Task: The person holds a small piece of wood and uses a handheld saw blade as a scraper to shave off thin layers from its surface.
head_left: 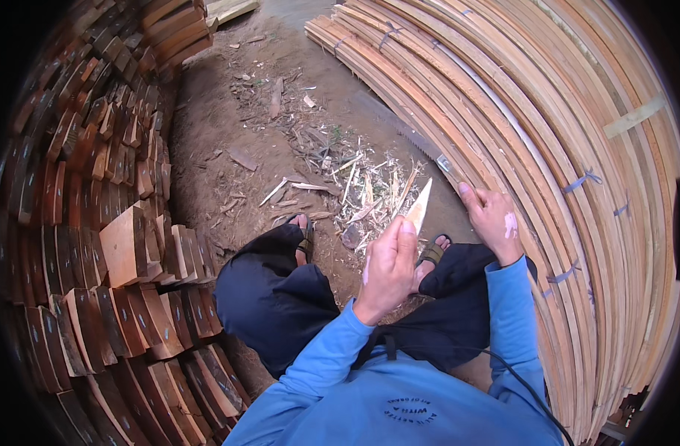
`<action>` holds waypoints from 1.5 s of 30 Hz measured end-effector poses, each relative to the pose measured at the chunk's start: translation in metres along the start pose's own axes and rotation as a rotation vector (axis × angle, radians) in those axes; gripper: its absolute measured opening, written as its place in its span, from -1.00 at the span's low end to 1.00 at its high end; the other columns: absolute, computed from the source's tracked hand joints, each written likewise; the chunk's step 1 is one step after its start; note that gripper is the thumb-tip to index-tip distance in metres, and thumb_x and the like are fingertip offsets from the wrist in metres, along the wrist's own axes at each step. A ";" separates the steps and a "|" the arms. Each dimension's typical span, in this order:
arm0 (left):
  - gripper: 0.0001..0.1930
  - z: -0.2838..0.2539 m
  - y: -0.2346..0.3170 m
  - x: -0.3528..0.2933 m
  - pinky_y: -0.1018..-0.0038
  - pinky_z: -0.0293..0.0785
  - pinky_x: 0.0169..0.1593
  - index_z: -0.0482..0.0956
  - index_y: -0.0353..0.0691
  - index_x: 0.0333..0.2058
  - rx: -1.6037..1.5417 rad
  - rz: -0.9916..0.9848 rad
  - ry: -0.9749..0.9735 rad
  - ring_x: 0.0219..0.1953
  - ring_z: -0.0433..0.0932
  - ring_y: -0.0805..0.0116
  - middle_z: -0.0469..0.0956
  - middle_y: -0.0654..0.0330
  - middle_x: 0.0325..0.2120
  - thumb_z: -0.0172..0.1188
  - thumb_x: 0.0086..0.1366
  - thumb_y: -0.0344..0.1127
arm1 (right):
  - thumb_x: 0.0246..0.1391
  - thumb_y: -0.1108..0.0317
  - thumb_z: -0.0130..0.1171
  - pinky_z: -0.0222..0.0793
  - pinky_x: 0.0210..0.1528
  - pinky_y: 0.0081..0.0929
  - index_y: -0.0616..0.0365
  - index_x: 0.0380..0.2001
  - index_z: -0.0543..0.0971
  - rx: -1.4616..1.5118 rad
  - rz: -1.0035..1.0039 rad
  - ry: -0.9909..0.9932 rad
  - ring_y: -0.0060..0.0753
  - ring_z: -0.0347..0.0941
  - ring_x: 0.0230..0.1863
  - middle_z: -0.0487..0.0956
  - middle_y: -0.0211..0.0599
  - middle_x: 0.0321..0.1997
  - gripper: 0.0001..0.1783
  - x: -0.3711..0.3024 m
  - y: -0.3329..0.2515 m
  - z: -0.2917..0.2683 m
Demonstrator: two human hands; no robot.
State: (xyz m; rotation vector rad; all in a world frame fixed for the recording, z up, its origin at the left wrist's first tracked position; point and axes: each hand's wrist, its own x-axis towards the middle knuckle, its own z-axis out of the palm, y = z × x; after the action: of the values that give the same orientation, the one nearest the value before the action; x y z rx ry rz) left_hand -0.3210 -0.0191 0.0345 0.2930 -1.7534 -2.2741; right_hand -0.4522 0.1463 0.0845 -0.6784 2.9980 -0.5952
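Observation:
My left hand [394,256] is closed round a pale piece of wood [421,207] cut to a sharp point, its tip up and away from me. The rest of that wood is hidden behind the fingers. To the right, my right hand [494,221] is closed at the near end of a long-bladed hand tool [418,140]. Its dark, narrow blade reaches far and left, with a shiny metal part [445,163] close to my fingers. Whether it is a saw or a machete I cannot tell. The blade is apart from the pointed wood.
Pale shavings and splinters [369,189] lie on the dirt floor [213,171] between and beyond my sandalled feet. Stacked wood blocks [124,245] rise along the left. Long curved-looking strips of timber [496,97], tied in bundles, fill the right. A black cable [514,372] crosses my right side.

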 end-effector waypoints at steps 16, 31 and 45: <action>-0.64 -0.014 0.001 0.011 0.55 -0.06 -0.65 0.24 -0.13 -0.37 -0.507 -0.220 0.060 -0.72 0.04 0.62 0.16 0.38 -0.67 -0.19 0.63 -0.08 | 0.25 -0.07 0.22 0.27 -0.52 -0.07 0.21 -0.60 0.56 0.040 -0.108 -0.148 0.21 0.42 -0.57 0.42 0.10 -0.67 -0.45 -0.021 -0.011 -0.006; -0.64 -0.016 -0.003 0.016 0.59 -0.02 -0.64 0.27 -0.13 -0.40 -0.335 -0.163 0.129 -0.71 0.06 0.66 0.14 0.43 -0.68 -0.14 0.63 -0.12 | 0.33 -0.06 0.13 0.25 -0.52 -0.07 0.29 -0.66 0.51 0.055 -0.030 -0.063 0.17 0.41 -0.62 0.40 0.10 -0.71 -0.35 -0.007 -0.001 -0.016; -0.66 -0.014 -0.025 0.018 0.50 0.13 -0.59 0.35 -0.24 -0.41 0.377 0.073 0.249 -0.68 0.22 0.63 0.28 0.35 -0.70 -0.10 0.60 -0.22 | 0.30 -0.10 0.13 0.36 -0.37 0.03 0.24 -0.58 0.59 0.053 0.014 -0.186 0.26 0.50 -0.46 0.49 0.15 -0.63 -0.40 -0.022 -0.009 0.004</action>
State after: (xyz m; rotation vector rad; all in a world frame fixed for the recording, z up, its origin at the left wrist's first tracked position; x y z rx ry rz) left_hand -0.3354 -0.0318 0.0062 0.5474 -2.0065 -1.7574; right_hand -0.4282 0.1461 0.0826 -0.6685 2.8033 -0.5739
